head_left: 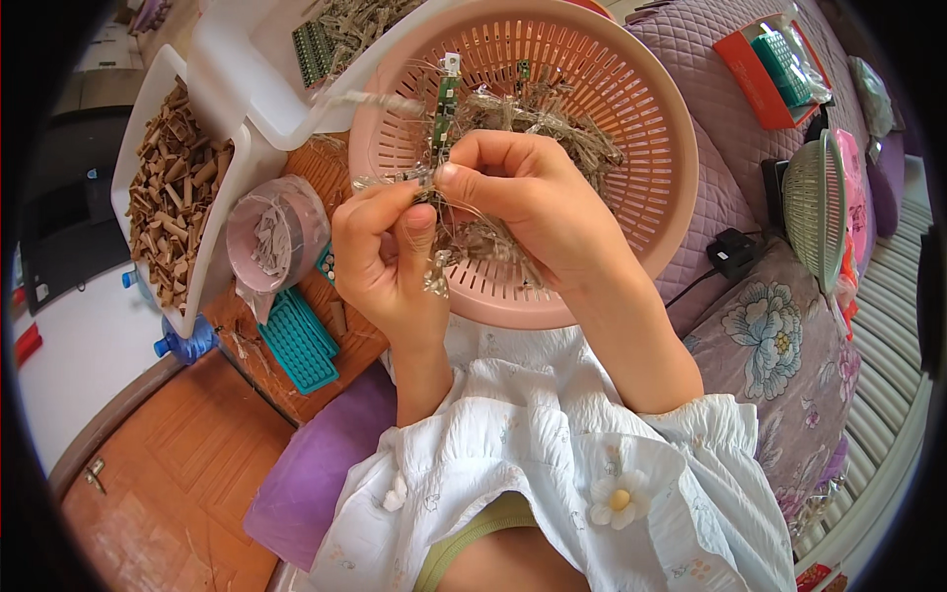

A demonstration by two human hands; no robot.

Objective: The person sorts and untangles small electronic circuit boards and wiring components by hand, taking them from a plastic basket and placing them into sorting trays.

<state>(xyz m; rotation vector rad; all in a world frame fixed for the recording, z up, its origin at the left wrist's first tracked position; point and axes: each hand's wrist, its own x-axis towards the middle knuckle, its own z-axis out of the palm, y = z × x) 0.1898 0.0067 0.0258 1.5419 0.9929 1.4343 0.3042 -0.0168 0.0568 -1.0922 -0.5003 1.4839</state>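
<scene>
In front of me, over a pink slotted plastic basket (659,148), both hands are closed and nearly touching. My left hand (380,252) pinches a bundle of thin wires between thumb and forefinger. The fingers of my right hand (538,192) grip the same wires just beside it. A narrow green circuit board strip (445,111) stands up from the pinch, with a small white piece at its top. Its lower end is hidden by my fingers. Beneath my hands, the basket holds tangled wire bundles (582,138) in shiny clear wrapping.
To the left are a white bin of brown paper tubes (178,187), a pink round tub (242,232) with white strips, and teal trays (296,340). A white tray (256,104) stands behind. Right, on the quilt, lie a red box (755,84), a black adapter (733,254) and a mesh colander (811,212).
</scene>
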